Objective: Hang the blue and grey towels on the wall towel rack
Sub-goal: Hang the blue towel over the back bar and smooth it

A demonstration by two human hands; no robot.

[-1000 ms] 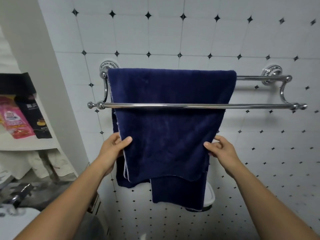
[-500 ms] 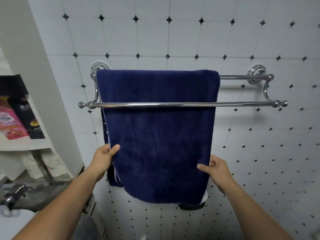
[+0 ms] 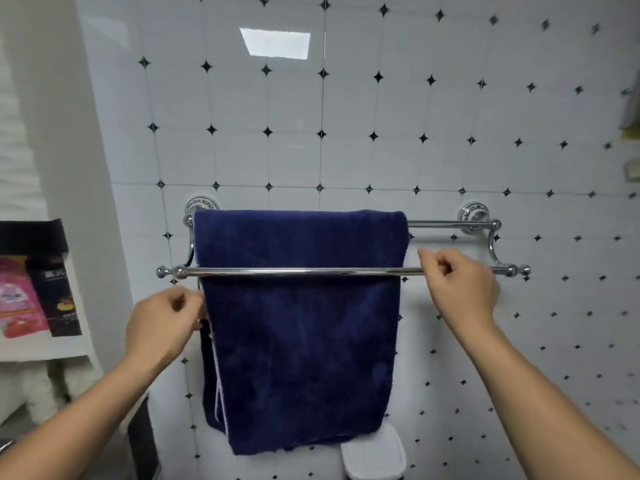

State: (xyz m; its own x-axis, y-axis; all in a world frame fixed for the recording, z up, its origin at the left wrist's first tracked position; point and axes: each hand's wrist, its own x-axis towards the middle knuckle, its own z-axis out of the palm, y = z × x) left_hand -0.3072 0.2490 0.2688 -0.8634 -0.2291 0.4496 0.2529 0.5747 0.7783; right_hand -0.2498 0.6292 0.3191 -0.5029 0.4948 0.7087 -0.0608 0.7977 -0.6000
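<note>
The blue towel (image 3: 301, 327) hangs folded over the rear bar of the chrome wall towel rack (image 3: 450, 224), behind the front bar (image 3: 294, 271). It covers the rack's left and middle; the right end of both bars is bare. My left hand (image 3: 162, 327) is at the towel's left edge just below the front bar, fingertips curled and pinching that edge. My right hand (image 3: 460, 289) is in front of the front bar just right of the towel, fingers curled, holding nothing that I can see. No grey towel is in view.
A white wall corner juts out at left, with a shelf (image 3: 41, 351) holding a pink packet (image 3: 17, 306) and a black packet (image 3: 59, 299). A white lidded bin (image 3: 375, 452) stands on the floor under the towel. Tiled wall lies behind the rack.
Both hands rose from the towel's lower edges to the height of the front bar. The right hand let go of the towel. The view tilted up, and the towel hangs straighter.
</note>
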